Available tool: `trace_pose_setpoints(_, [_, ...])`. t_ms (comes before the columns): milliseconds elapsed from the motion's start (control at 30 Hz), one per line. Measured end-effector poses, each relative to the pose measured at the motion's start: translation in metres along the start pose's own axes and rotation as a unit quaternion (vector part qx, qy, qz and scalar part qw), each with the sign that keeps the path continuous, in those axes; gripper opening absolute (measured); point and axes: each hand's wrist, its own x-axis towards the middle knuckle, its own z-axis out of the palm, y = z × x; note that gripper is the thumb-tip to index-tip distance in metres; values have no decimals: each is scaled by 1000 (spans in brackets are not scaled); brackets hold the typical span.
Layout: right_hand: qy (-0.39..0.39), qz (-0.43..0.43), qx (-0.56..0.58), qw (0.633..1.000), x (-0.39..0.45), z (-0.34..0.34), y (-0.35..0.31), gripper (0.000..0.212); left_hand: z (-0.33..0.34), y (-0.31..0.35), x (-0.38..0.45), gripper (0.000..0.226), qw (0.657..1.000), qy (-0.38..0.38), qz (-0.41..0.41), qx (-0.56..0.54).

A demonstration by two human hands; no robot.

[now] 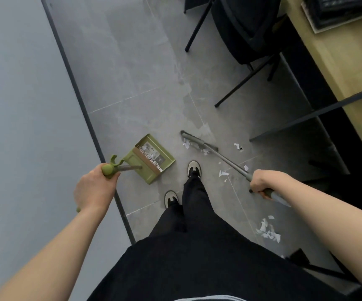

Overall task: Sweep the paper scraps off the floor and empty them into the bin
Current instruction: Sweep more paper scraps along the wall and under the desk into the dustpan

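My left hand (94, 189) grips the top of the olive-green dustpan's upright handle. The dustpan (152, 159) sits on the grey floor left of my feet, its mouth facing right. My right hand (262, 183) grips the grey broom's shaft. The broom head (194, 142) rests on the tiles ahead of my front shoe, with a few white paper scraps (186, 144) against it. More paper scraps (223, 173) lie under the shaft, and a bigger heap of scraps (269, 232) lies at my right. No bin is in view.
A grey wall with a dark skirting strip (82, 101) runs along the left. A black chair (241, 29) with thin legs stands ahead on the right. A wooden desk (338, 57) with a dark frame fills the right side. Open floor lies ahead.
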Motion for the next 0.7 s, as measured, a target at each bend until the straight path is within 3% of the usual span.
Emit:
trace_pose_setpoints(67, [15, -16, 14, 1000, -7, 11, -1, 19, 1, -6, -4, 34, 1000, -5, 8, 7])
trace_pose_setpoints(367, [59, -91, 45, 993, -41, -10, -3, 20, 1, -15, -32, 32, 1000, 2, 14, 2])
trace_pose_setpoints(533, [73, -54, -89, 992, -34, -11, -23, 44, 6, -14, -60, 32, 1000, 12, -9, 1])
trace_pose_setpoints(633, [83, -52, -122, 988, -17, -7, -21, 26, 12, -12, -81, 32, 999, 21, -28, 5])
trace_pose_setpoints(700, [99, -49, -109, 988, -10, -2, -15, 28, 16, -11, -91, 32, 999, 27, -39, 4])
